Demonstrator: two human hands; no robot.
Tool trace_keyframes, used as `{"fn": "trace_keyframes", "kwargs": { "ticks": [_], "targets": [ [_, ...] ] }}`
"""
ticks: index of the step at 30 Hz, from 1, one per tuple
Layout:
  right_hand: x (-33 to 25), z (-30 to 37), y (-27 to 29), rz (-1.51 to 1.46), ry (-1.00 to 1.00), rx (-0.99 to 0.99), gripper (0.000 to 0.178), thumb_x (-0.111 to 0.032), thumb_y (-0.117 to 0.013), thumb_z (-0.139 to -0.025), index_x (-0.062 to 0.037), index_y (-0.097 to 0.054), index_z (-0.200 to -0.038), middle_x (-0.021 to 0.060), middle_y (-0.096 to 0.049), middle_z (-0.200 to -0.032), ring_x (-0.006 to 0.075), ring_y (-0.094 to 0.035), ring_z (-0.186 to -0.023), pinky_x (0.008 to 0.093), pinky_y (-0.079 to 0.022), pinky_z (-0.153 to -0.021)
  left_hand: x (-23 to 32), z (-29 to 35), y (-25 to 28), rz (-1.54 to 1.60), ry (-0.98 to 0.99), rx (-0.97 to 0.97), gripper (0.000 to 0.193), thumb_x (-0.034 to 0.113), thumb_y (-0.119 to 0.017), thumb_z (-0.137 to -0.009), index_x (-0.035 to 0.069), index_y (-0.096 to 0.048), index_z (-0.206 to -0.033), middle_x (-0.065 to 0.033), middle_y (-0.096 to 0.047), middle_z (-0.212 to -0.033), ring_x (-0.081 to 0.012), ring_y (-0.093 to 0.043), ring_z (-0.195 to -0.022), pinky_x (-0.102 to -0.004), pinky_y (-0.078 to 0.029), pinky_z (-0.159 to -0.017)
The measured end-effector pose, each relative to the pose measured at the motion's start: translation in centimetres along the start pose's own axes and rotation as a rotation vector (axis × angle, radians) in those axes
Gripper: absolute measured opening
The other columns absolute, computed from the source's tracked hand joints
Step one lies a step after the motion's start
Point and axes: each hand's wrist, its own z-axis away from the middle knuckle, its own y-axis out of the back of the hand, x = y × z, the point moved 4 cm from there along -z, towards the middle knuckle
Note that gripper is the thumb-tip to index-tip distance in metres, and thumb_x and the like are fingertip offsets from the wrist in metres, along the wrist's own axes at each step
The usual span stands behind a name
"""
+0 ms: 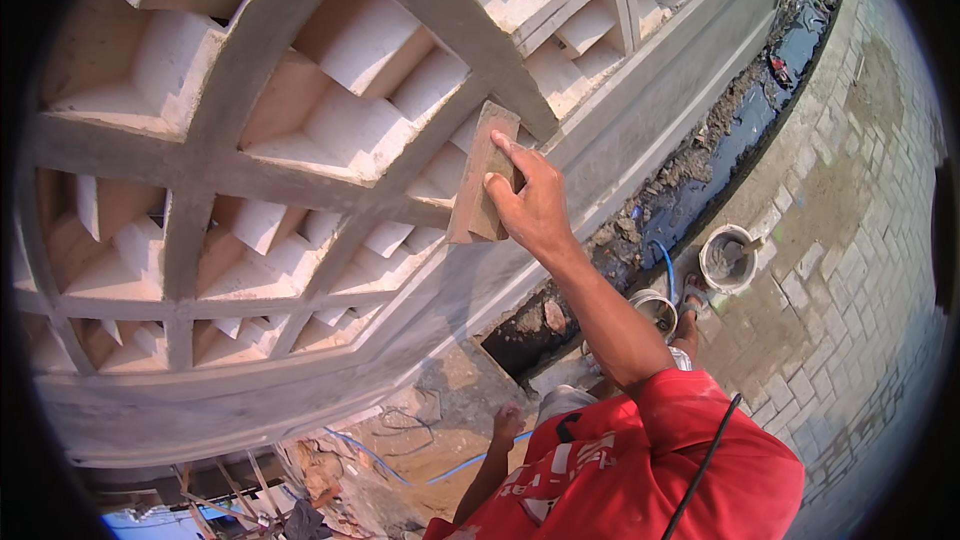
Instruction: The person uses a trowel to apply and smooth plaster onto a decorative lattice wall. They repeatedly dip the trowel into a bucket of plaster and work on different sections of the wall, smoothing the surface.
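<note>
Grey lattice wall (195, 155), float (473, 180) against its ribs (300, 183)

Right hand (535, 202) clamps the float; left hand (508, 425) hangs low, its grip unclear. Smoothing seems the step in hand; a further stroke would call for flat, even pressure.

lattice (205, 150): grey (cream inside) | float (470, 180): brown | shirt (690, 450): red, white print | paving (850, 270): grey, brick-patterned

And here's a bright red shirt (740, 470), short sleeve (668, 405) on show, white print (565, 480) across the front (one black mark (567, 427) too), thin black cable (707, 467) trailing down, pale grey cloth (568, 402) peeking past.
</note>
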Motion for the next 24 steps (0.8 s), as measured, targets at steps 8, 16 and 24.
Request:
{"fn": "trace_keyframes", "kwargs": {
  "ticks": [8,16,24],
  "targets": [
    [-2.9,-3.1,-0.4,0.062,-0.105,0.095,0.049,-0.01,-0.055,-0.075,0.0052,-0.051,-0.121,0.0166,-0.053,-0.077,0.0265,-0.053,-0.07,0.037,-0.045,-0.07,-0.2,0.3,-0.6,0.01,-0.019,0.03,0.016,0.016,-0.055,-0.086,0.01,-0.053,-0.1,-0.0053,-0.056,-0.089,-0.0174,-0.058,-0.06,-0.0277,-0.047,-0.05],
    [-2.0,-4.6,1.7,-0.015,0.004,0.245,0.049,-0.01,-0.054,-0.075,0.0045,-0.051,-0.121,0.0201,-0.058,-0.086,0.0266,-0.057,-0.075,0.035,-0.045,-0.072,-1.6,-0.6,-0.1,0.023,-0.02,0.006,0.016,0.01,-0.055,-0.084,0.01,-0.054,-0.1,-0.0053,-0.055,-0.087,-0.0166,-0.057,-0.059,-0.0271,-0.046,-0.047],
    [-1.8,-0.4,-0.8,0.064,0.056,0.021,0.049,-0.01,-0.055,-0.075,0.0036,-0.051,-0.122,0.0196,-0.057,-0.083,0.0282,-0.057,-0.076,0.0361,-0.046,-0.072,-1.0,-1.0,0.2,-0.084,-0.056,0.019,0.016,0.022,-0.052,-0.088,0.009,-0.055,-0.097,-0.005,-0.056,-0.086,-0.0172,-0.059,-0.064,-0.0291,-0.051,-0.055]
  ]
}}
